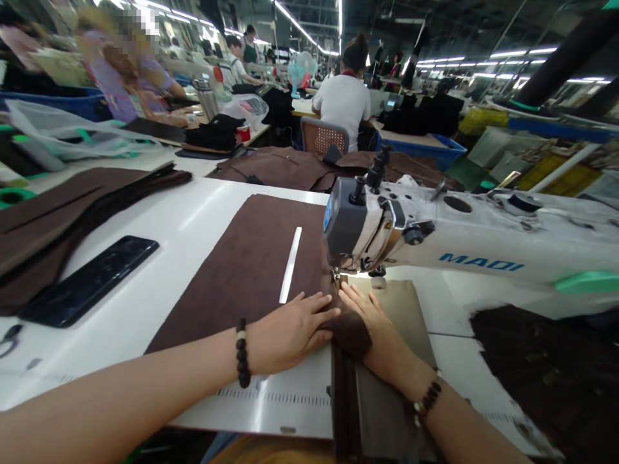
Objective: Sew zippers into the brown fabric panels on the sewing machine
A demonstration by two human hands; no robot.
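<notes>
Brown fabric (232, 270) lies flat on the white sewing table, with its right edge running under the head of the sewing machine (355, 225). My left hand (293, 328) rests flat on this fabric, fingers stretched toward the needle area. Just right of the seam, my right hand (377, 328) lies with its fingers extended, fingertips close to the presser foot (336, 274). A folded bit of brown fabric bulges between the two hands. Under and beside my right hand is a lighter olive-brown piece (399, 309). A narrow white strip (291, 264) lies on the brown fabric.
A black phone (91, 280) lies at the left beside a stack of brown pieces (72, 212). More brown cloth (280, 166) is heaped behind the table. Dark gathered fabric (541, 374) sits at the right. People work at tables beyond; a blue bin (440, 151) stands behind the machine.
</notes>
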